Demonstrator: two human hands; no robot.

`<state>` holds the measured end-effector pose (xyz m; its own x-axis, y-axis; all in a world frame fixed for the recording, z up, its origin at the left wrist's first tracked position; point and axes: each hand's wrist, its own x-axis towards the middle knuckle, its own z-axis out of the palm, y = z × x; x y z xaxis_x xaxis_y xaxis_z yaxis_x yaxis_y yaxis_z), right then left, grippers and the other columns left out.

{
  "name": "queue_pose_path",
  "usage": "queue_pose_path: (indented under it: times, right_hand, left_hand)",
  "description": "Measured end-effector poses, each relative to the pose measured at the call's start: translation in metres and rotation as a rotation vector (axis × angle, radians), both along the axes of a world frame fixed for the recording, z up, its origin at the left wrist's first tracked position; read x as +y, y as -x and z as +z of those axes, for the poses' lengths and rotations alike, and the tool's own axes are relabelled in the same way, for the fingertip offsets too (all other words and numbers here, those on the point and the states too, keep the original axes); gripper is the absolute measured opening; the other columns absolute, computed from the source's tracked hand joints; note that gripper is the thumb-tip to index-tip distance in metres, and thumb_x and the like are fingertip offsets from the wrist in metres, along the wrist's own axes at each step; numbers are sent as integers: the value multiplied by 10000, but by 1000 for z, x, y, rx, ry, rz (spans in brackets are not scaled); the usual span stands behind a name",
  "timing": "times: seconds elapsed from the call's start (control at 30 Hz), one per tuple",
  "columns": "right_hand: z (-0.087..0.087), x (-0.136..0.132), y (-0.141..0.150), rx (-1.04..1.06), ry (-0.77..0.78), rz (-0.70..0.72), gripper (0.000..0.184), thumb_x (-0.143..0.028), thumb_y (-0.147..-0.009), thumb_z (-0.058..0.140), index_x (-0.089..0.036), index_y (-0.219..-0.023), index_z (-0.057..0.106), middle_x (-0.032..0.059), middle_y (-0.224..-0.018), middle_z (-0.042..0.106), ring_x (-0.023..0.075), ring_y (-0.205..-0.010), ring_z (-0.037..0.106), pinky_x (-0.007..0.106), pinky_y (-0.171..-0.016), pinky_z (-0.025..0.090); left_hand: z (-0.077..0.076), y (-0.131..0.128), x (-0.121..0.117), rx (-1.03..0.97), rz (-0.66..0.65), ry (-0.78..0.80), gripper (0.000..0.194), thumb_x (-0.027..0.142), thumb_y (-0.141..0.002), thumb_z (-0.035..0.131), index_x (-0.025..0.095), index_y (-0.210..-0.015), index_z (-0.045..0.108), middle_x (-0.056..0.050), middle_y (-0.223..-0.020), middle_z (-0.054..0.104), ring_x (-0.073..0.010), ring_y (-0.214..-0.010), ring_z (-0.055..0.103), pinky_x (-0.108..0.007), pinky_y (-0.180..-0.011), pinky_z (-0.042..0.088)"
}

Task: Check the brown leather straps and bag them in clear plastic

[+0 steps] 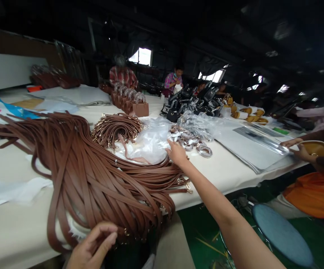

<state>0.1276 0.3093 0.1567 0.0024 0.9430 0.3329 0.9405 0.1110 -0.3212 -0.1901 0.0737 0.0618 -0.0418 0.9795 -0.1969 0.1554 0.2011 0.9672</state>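
A large heap of long brown straps (94, 179) with gold-coloured metal clips spreads over the table. At its near edge, my left hand (93, 244) is closed in a loose pinch beside the strap ends; whatever lies between its fingertips is too unclear to name. My right hand (176, 154) reaches across the straps to the edge of a clear plastic bag (153, 140), its fingers apart. Just beyond that hand lie coiled straps in clear wrapping (190, 140). Behind the heap is a bundle of brown straps with clips (117, 129), bent in a curve.
Brown handbags (139, 109), black handbags (176, 112) and mustard-coloured pieces (251, 114) stand farther back. Flat grey sheets (246, 149) lie to the right. A person in orange (316, 190) works beside the table, near a blue stool (281, 235). Other people are behind.
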Motion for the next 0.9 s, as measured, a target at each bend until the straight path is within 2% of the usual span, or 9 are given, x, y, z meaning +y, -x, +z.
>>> queue_pose_path:
  times: [0.1, 0.2, 0.27, 0.37, 0.47, 0.57, 0.7, 0.8, 0.9]
  right_hand:
    - [8, -35, 22, 12, -31, 145, 409, -360, -954, 538, -268, -1351, 580, 86, -1286, 641, 237, -1064, 629, 330, -890, 448]
    - [6, -67, 43, 35, 141, 522, 326, -492, -925, 583, -302, -1153, 718, 22, -1130, 716, 206, -1017, 652, 301, -878, 465]
    - [-4, -82, 50, 21, 196, 676, 382, -523, -863, 663, -298, -1166, 717, 37, -1147, 709, 225, -1065, 637, 320, -908, 459]
    - [-23, -91, 52, 42, 82, 665, 377, -425, -868, 694, -284, -1218, 693, 65, -1216, 677, 241, -1148, 601, 370, -990, 421]
    - [-34, -87, 49, 155, 35, 687, 272, -359, -907, 654, -268, -1151, 731, 64, -1194, 697, 211, -1135, 620, 346, -1013, 417]
    - [-31, -82, 48, 301, 87, 707, 232, -326, -938, 597, -231, -1057, 771, 60, -1084, 749, 191, -1033, 678, 292, -954, 467]
    - [-29, -82, 52, 521, 81, 604, 345, -273, -937, 569, -288, -1269, 663, 13, -1219, 713, 205, -1126, 665, 305, -996, 477]
    - [-42, -81, 57, 520, 35, 510, 282, -318, -941, 576, -296, -1189, 709, -1, -1171, 734, 205, -1091, 676, 298, -978, 470]
    - [-62, -74, 60, 456, -17, 408, 217, -360, -949, 575, -285, -1026, 764, -4, -1012, 771, 189, -957, 694, 294, -909, 457]
  left_hand:
    - [23, 17, 30, 292, 133, -245, 498, 654, -690, 709, 232, -953, 682, -63, -984, 706, -269, -909, 660, -366, -897, 504]
    - [36, 19, 58, 473, 68, -503, 436, 567, -828, 621, 240, -1116, 634, -74, -1141, 664, -279, -1053, 633, -430, -1034, 439]
    - [37, 13, 73, 557, -29, -650, 428, 508, -891, 567, 229, -1215, 598, -97, -1253, 611, -282, -1182, 573, -451, -1104, 386]
    - [36, 6, 90, 614, -132, -714, 356, 452, -945, 494, 213, -1176, 623, -116, -1299, 586, -273, -1253, 528, -446, -1129, 369]
    - [40, 10, 121, 668, -124, -735, 332, 423, -965, 430, 198, -1084, 643, -117, -1222, 628, -254, -1180, 578, -419, -1087, 422]
    - [59, 23, 181, 754, -84, -761, 331, 373, -941, 435, 153, -1083, 636, -130, -1136, 663, -260, -1085, 618, -414, -1023, 470]
    - [93, 31, 290, 908, -41, -743, 295, 233, -922, 472, 101, -1123, 642, -141, -1173, 680, -266, -1114, 621, -442, -1039, 456]
    - [113, 27, 367, 1007, 2, -735, 332, 193, -975, 424, 102, -1254, 579, -147, -1307, 624, -247, -1226, 572, -462, -1081, 425]
    - [122, 21, 426, 1101, -4, -705, 334, 252, -985, 472, 124, -1279, 566, -139, -1284, 628, -251, -1201, 584, -469, -1044, 454]
